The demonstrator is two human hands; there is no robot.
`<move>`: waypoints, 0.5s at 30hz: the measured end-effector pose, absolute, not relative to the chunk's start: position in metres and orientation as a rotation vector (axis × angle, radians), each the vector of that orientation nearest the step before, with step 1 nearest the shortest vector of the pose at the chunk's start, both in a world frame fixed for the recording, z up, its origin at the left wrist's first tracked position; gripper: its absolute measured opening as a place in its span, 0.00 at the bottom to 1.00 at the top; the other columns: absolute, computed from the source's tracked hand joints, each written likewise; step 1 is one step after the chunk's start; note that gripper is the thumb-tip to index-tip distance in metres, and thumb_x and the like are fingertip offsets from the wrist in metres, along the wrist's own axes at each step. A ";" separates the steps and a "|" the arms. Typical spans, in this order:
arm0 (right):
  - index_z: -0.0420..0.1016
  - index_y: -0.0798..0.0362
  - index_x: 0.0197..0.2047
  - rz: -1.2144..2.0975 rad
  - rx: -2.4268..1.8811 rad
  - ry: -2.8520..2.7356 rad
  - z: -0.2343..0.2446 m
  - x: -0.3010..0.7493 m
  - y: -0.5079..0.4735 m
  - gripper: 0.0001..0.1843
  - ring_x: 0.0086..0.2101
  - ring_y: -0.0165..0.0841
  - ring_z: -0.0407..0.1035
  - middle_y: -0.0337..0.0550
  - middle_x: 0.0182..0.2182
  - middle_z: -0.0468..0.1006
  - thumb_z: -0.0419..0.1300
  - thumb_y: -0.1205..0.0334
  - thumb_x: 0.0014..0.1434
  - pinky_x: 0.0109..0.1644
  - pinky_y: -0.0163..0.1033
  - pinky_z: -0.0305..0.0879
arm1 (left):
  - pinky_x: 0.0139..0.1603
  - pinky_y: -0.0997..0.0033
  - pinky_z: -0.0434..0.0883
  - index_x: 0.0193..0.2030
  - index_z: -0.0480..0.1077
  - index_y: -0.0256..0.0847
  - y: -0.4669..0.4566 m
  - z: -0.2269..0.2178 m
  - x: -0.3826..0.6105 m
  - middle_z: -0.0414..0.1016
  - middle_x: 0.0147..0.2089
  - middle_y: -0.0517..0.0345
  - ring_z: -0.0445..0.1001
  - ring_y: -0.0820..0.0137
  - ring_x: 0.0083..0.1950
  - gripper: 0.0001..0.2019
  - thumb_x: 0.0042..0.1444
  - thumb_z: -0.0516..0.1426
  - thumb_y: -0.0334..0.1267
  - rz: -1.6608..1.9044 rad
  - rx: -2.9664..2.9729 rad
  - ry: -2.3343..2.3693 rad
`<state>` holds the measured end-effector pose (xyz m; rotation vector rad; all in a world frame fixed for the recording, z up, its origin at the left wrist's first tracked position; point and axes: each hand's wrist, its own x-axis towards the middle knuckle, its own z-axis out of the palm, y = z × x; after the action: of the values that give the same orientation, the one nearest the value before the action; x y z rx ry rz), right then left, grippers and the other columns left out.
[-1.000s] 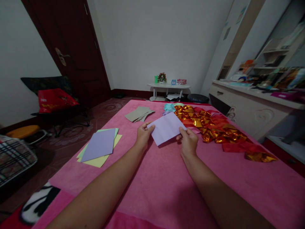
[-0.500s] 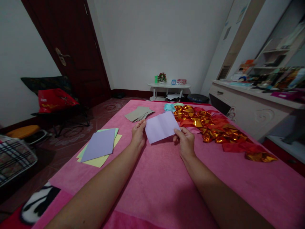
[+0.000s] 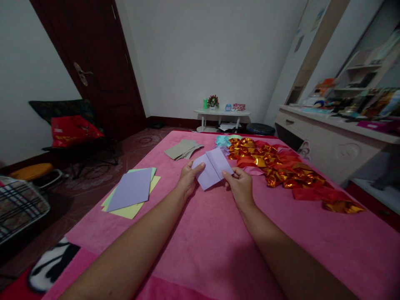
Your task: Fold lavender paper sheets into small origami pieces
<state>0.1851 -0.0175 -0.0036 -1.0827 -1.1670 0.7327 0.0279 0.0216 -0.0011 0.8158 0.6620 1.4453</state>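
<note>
A purple sheet of paper (image 3: 208, 168) is held up above the pink cloth (image 3: 200, 233), with a crease running across its middle. My left hand (image 3: 190, 177) pinches its left edge, thumb on top. At the right edge, my right hand (image 3: 239, 183) grips the same sheet between thumb and fingers. To the left lies a stack of coloured paper (image 3: 129, 189), purple on top with green and yellow sheets poking out. Beyond my left hand, several grey-beige sheets (image 3: 183, 149) are fanned out on the cloth.
Shiny orange-gold and red ribbon-like material (image 3: 271, 162) spreads along the table's right side. A light blue crumpled piece (image 3: 223, 141) sits at the far end. Behind stands a small white table (image 3: 222, 112). A white dresser (image 3: 328, 137) flanks the right, a chair with a red bag (image 3: 75, 131) the left.
The paper, nearly flat before, now bends at a sharper crease in the middle. My hands have come slightly closer together, and my left thumb has moved onto the paper's face.
</note>
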 end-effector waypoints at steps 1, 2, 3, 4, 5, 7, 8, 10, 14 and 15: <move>0.71 0.54 0.28 0.706 -1.088 -1.187 -0.004 0.184 -0.018 0.12 0.15 0.26 0.60 0.31 0.14 0.67 0.64 0.54 0.50 0.18 0.31 0.54 | 0.40 0.69 0.71 0.43 0.70 0.33 0.021 -0.002 0.029 0.77 0.36 0.52 0.73 0.71 0.33 0.25 0.37 0.70 0.38 1.445 0.835 0.664; 0.71 0.54 0.28 0.685 -1.088 -1.203 -0.004 0.183 -0.018 0.12 0.15 0.27 0.61 0.32 0.15 0.68 0.64 0.54 0.50 0.19 0.31 0.55 | 0.41 0.68 0.71 0.43 0.70 0.33 0.021 -0.003 0.029 0.77 0.37 0.52 0.73 0.70 0.33 0.25 0.36 0.70 0.38 1.444 0.849 0.665; 0.70 0.54 0.28 0.674 -1.088 -1.216 -0.004 0.183 -0.019 0.11 0.16 0.27 0.62 0.32 0.15 0.69 0.64 0.54 0.50 0.19 0.32 0.56 | 0.42 0.67 0.71 0.44 0.70 0.34 0.021 -0.003 0.030 0.77 0.38 0.51 0.74 0.70 0.35 0.26 0.36 0.70 0.38 1.451 0.861 0.664; 0.70 0.53 0.27 0.672 -1.091 -1.231 -0.004 0.182 -0.019 0.11 0.16 0.28 0.62 0.32 0.16 0.69 0.64 0.54 0.50 0.20 0.32 0.57 | 0.42 0.67 0.71 0.45 0.70 0.34 0.020 -0.004 0.030 0.77 0.40 0.51 0.74 0.69 0.36 0.27 0.36 0.70 0.38 1.460 0.874 0.665; 0.70 0.53 0.27 0.674 -1.102 -1.247 -0.005 0.181 -0.020 0.11 0.16 0.28 0.63 0.33 0.16 0.69 0.64 0.54 0.50 0.20 0.32 0.57 | 0.42 0.67 0.71 0.47 0.70 0.35 0.020 -0.005 0.030 0.76 0.41 0.51 0.74 0.69 0.36 0.28 0.36 0.70 0.38 1.471 0.887 0.669; 0.69 0.52 0.26 0.682 -1.142 -1.292 -0.006 0.180 -0.020 0.12 0.17 0.29 0.64 0.32 0.15 0.69 0.64 0.54 0.49 0.21 0.33 0.59 | 0.42 0.67 0.71 0.49 0.69 0.37 0.020 -0.007 0.031 0.76 0.41 0.53 0.73 0.70 0.36 0.31 0.35 0.70 0.37 1.485 0.912 0.692; 0.69 0.51 0.25 0.687 -1.166 -1.316 -0.007 0.180 -0.020 0.12 0.17 0.29 0.65 0.32 0.15 0.69 0.65 0.54 0.48 0.21 0.33 0.59 | 0.41 0.68 0.71 0.50 0.69 0.37 0.019 -0.007 0.031 0.75 0.41 0.53 0.73 0.70 0.36 0.32 0.34 0.70 0.37 1.489 0.923 0.711; 0.68 0.51 0.25 0.690 -1.209 -1.347 -0.007 0.179 -0.020 0.13 0.16 0.30 0.65 0.32 0.15 0.69 0.66 0.54 0.48 0.21 0.33 0.59 | 0.39 0.70 0.70 0.51 0.68 0.38 0.018 -0.006 0.032 0.75 0.39 0.55 0.72 0.71 0.35 0.33 0.33 0.70 0.37 1.487 0.943 0.747; 0.66 0.50 0.25 0.627 -1.270 -1.323 -0.007 0.179 -0.020 0.12 0.15 0.30 0.65 0.31 0.14 0.69 0.64 0.54 0.49 0.19 0.32 0.58 | 0.39 0.70 0.71 0.48 0.69 0.37 0.015 0.000 0.035 0.75 0.39 0.54 0.73 0.71 0.35 0.29 0.37 0.69 0.40 1.463 0.931 0.702; 0.66 0.50 0.25 0.607 -1.279 -1.304 -0.006 0.179 -0.020 0.12 0.15 0.30 0.65 0.31 0.13 0.69 0.64 0.54 0.49 0.19 0.33 0.58 | 0.39 0.69 0.71 0.47 0.69 0.36 0.014 0.002 0.036 0.76 0.39 0.53 0.73 0.70 0.35 0.27 0.39 0.68 0.42 1.445 0.915 0.668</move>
<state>0.1793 -0.0201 -0.0062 -1.2789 -1.3040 0.6065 0.0360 0.0138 0.0017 0.9148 0.6681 1.4455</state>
